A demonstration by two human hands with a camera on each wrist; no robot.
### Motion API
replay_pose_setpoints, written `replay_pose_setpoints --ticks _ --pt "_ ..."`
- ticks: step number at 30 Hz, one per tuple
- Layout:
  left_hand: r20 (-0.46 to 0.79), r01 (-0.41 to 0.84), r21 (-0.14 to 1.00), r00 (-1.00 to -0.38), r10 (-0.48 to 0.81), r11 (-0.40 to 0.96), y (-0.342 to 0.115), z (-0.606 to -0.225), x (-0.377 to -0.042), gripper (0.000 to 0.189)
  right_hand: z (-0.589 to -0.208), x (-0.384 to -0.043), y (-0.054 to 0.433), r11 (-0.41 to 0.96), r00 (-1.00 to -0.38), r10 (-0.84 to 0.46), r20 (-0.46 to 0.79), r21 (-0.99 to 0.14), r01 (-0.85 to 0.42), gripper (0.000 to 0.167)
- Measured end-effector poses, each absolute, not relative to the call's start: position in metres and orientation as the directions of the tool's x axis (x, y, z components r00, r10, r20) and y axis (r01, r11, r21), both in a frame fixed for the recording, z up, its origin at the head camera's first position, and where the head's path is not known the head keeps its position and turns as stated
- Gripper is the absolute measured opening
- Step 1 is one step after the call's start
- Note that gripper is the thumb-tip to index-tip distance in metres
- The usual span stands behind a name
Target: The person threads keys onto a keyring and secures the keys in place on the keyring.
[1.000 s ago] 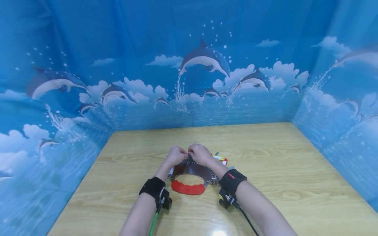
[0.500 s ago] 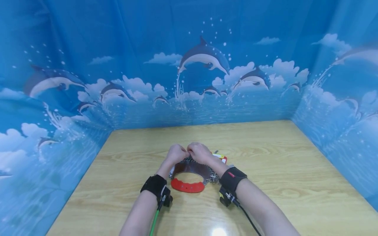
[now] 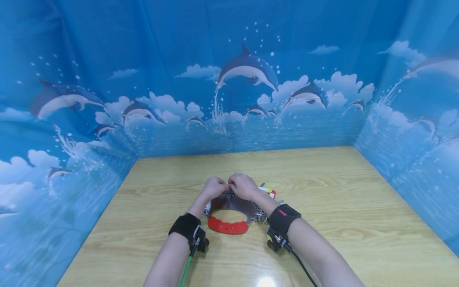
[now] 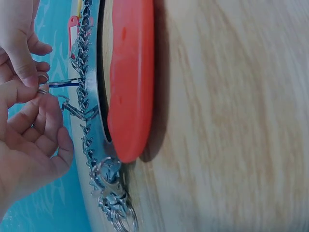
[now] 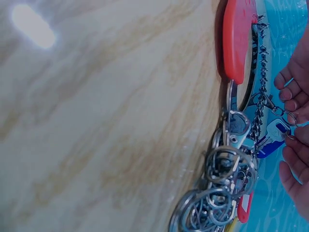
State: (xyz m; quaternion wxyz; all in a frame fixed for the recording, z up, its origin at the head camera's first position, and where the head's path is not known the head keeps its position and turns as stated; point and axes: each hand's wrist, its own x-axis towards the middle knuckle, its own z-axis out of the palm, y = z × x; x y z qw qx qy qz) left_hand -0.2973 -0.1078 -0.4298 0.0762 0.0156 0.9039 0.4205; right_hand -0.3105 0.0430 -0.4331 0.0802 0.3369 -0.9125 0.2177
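Observation:
My left hand point(image 3: 213, 188) pinches a small split ring point(image 5: 290, 117), which joins a short clasp and chain point(image 5: 272, 103). Close beside it, my right hand point(image 3: 244, 186) pinches a ring carrying a blue-headed key point(image 5: 273, 138). The two hands' fingertips nearly meet; whether the rings are linked I cannot tell. Below them on the table lies a curved metal plate point(image 3: 234, 204) with a red grip handle point(image 3: 228, 226). A metal chain point(image 4: 83, 63) runs along the plate's far edge.
Several metal rings and clips point(image 5: 224, 169) bunch at the plate's right end, and more rings point(image 4: 116, 203) at its left. Red and yellow key tags point(image 3: 267, 191) lie beyond the right wrist. A dolphin-print curtain point(image 3: 247, 119) borders the wooden table point(image 3: 340, 223).
Both hands stay at the same spot over the plate, with only small finger movements. The head view has shifted slightly.

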Motion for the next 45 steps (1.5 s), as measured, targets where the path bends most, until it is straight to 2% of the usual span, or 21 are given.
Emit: replay_pose_setpoints --ticks 11,19,28,35,45 --pt "-0.123 -0.027 0.774 -0.987 0.108 0.632 -0.1088 -0.4309 -0.2965 0.034 -0.4332 -0.3099 0.0413 0.705 -0.79 -0.55 0.27 -0.357 -0.613 0.011" --pt "-0.121 -0.053 0.774 -0.99 0.066 0.631 -0.1055 -0.429 -0.295 0.031 -0.4318 -0.3096 0.0417 0.696 -0.78 -0.555 0.29 -0.352 -0.626 0.011" --pt "-0.11 -0.018 0.78 -0.988 0.108 0.626 -0.1063 -0.4304 -0.2933 0.036 -0.4312 -0.3096 0.0411 0.716 -0.795 -0.534 0.29 -0.346 -0.607 0.011" --pt "-0.088 -0.005 0.767 -0.991 0.098 0.641 -0.106 -0.4287 -0.2925 0.028 -0.4322 -0.3093 0.04 0.727 -0.806 -0.526 0.273 -0.348 -0.592 0.011" --pt "-0.084 -0.011 0.804 -0.992 0.095 0.595 -0.1079 -0.4297 -0.2925 0.036 -0.4336 -0.3107 0.0394 0.717 -0.79 -0.549 0.275 -0.331 -0.614 0.01"
